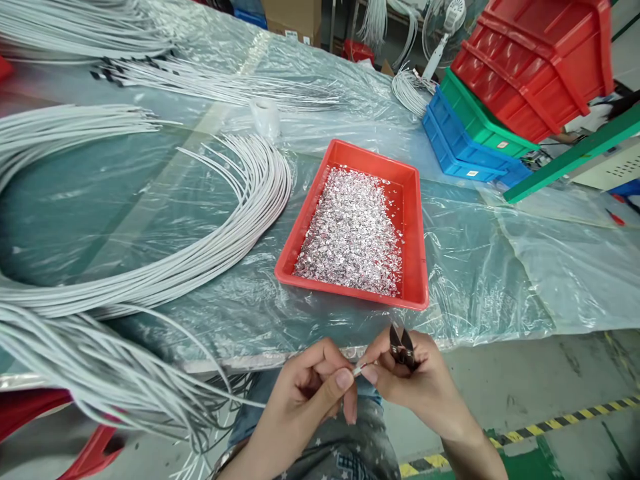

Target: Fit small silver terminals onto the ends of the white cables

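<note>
Between the thumb and fingers of my left hand is the end of a white cable, just in front of the table's near edge. The rest of the cable runs back toward the left. My right hand pinches at the tip of that same end with thumb and forefinger. Tucked in its curled fingers is a pair of wire cutters, jaws pointing up and spread apart. Beyond both hands lies a red tray holding a heap of small shiny metallic pieces.
Loose white cables hang over the table edge at left, near a coiled cable bundle. More cables lie behind. Stacked red bins sit on green and blue ones at back right, by a green bar and a fan.
</note>
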### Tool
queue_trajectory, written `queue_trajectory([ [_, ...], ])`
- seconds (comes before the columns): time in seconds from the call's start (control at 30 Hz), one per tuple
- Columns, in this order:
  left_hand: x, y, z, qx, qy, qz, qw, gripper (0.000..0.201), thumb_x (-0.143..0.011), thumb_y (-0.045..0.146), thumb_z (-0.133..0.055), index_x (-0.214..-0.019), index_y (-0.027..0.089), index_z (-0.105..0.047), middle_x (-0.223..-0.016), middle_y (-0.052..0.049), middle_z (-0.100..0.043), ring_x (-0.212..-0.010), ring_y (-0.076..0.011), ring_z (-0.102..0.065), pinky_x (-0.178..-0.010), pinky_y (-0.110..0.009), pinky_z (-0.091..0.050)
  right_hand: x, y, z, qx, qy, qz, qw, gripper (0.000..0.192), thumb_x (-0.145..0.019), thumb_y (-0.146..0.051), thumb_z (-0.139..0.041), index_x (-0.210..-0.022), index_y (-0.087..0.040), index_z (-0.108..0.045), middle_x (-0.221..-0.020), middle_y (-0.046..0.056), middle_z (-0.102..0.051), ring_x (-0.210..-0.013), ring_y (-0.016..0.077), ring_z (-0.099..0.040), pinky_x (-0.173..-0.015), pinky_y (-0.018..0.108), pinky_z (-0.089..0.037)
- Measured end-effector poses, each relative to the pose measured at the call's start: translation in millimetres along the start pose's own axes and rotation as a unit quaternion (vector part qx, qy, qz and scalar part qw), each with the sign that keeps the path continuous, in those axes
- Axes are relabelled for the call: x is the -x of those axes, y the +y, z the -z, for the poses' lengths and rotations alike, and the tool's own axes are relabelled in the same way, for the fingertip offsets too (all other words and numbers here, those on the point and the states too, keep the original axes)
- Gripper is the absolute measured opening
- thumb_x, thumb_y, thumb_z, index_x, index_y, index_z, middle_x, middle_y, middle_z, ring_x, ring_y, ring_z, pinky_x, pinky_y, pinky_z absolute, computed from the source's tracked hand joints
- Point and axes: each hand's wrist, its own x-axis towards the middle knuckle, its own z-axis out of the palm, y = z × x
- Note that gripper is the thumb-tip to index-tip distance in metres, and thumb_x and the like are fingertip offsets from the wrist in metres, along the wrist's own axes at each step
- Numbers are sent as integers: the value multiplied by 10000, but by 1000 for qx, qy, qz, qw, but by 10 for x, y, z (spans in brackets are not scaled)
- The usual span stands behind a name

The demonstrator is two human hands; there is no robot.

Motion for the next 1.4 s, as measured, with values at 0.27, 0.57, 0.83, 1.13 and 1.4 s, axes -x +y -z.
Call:
queue_trajectory([
  [0.27, 11, 93, -76, -5, 61, 47, 997, 441, -726, 498, -799, -697, 165, -512, -541, 61, -510, -475, -69, -455, -511, -172, -331, 5, 9, 47, -4, -42, 49, 998, 94, -897, -155, -701, -902, -222, -767, -548, -85, -271, -476, 95, -206, -445, 240, -153],
  [0.57, -6, 48, 12, 20, -17, 53, 998, 360, -860, 450, -693, -739, 166, -508, -566, -18, -672, -385, -32, -294, -410, -157, -166, -38, 53, 94, 6, -64, 48, 997, 120, -928, -175, -683, -942, -256, -770, -564, -72, -312, -481, 99, -234, -443, 240, -167],
  [0.83, -19, -5, 42, 8, -47, 4, 999, 302, -966, 405, -551, -784, 165, -539, -589, -22, -689, -376, -36, -282, -387, -154, -177, -30, 35, 54, 27, -35, 50, 998, 74, -901, -152, -673, -865, -187, -727, -562, -60, -367, -486, 104, -254, -441, 246, -186],
  [1.13, -9, -73, 15, 48, -51, -22, 997, 278, -989, 383, -520, -829, 162, -577, -601, -11, -699, -363, -17, -282, -374, -110, -190, -13, 58, -49, -20, -7, 43, 999, 69, -913, -165, -647, -865, -171, -697, -570, -70, -314, -488, 102, -237, -438, 228, -186],
  [1.4, -30, -139, 45, 78, -69, -14, 994, 305, -981, 408, -525, -804, 161, -551, -538, -1, -660, -327, -23, -279, -334, -102, -152, -2, 105, -85, -58, -7, -1, 998, 93, -904, -238, -668, -844, -166, -677, -560, -71, -324, -487, 107, -243, -454, 237, -188],
])
